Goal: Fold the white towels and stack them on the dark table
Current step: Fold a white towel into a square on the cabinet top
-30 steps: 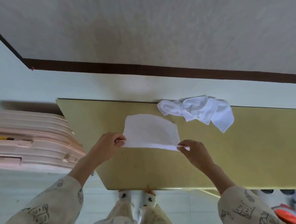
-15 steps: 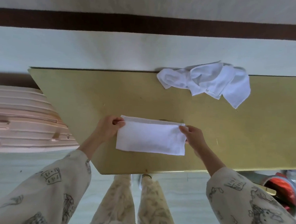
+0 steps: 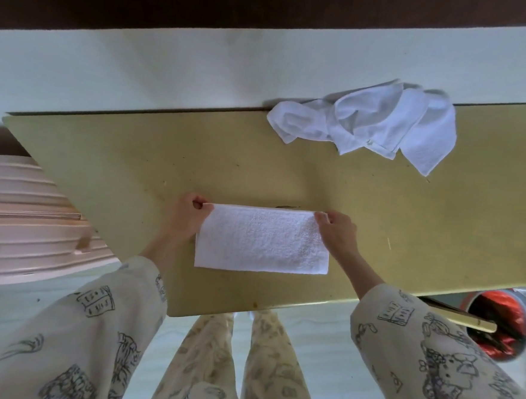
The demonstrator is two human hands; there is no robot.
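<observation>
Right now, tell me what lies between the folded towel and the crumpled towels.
Only bare tabletop, in the head view. The folded towel lies near the front edge; the crumpled towels sit apart at the back edge.

There is one view only, from a camera worn on the person's head, looking steeply down and forward over their own sleeves and legs. It sits close above the near edge of the table (image 3: 362, 225), whose top fills the middle of the picture. Both hands reach in from the bottom. The wide lens bends the table's edges, and the far wall (image 3: 139, 75) runs across the top.
</observation>
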